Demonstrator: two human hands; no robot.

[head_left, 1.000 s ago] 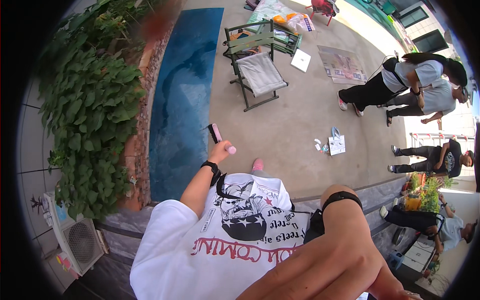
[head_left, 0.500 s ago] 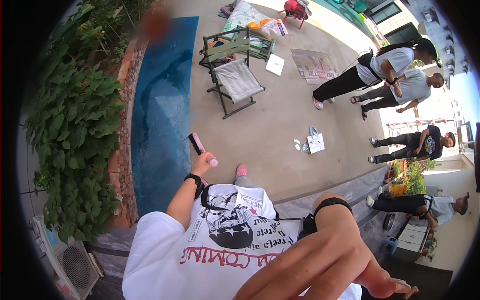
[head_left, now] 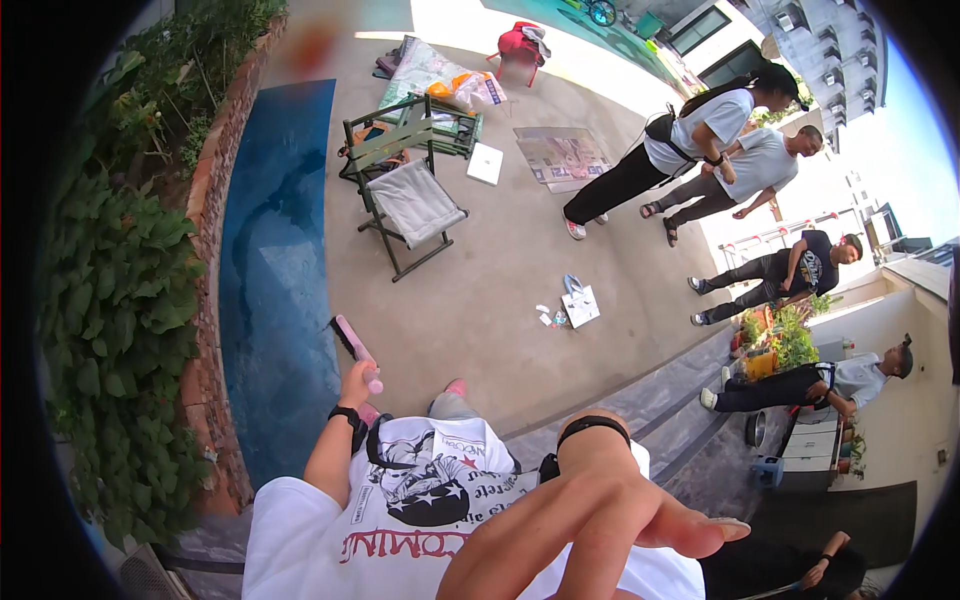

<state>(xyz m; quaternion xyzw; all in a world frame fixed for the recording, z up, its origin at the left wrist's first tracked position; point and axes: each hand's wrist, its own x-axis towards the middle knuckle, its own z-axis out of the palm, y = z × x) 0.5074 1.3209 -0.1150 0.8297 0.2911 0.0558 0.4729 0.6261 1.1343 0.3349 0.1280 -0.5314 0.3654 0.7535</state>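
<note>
My left hand (head_left: 353,384), with a black band at the wrist, is closed around the handle of a pink brush (head_left: 356,346) with dark bristles. The brush is in the air above the concrete floor, by the edge of the blue strip. Large and close to the camera, my right hand (head_left: 600,500) is raised in front of my white printed shirt (head_left: 430,490). Its thumb stands apart from its fingers, and nothing shows between them. The fingertips run out past the lower edge.
A folding chair (head_left: 412,205) with a grey seat stands ahead. Beyond it lie bags and a patterned sheet (head_left: 420,72). White box (head_left: 580,307) and small items lie on the floor. Several people (head_left: 700,130) stand at right; a brick-edged plant bed (head_left: 205,220) runs along the left.
The view has shifted, so the chair, people and floor items sit lower and farther left. My left hand still holds the brush; my right hand stays raised near the camera.
</note>
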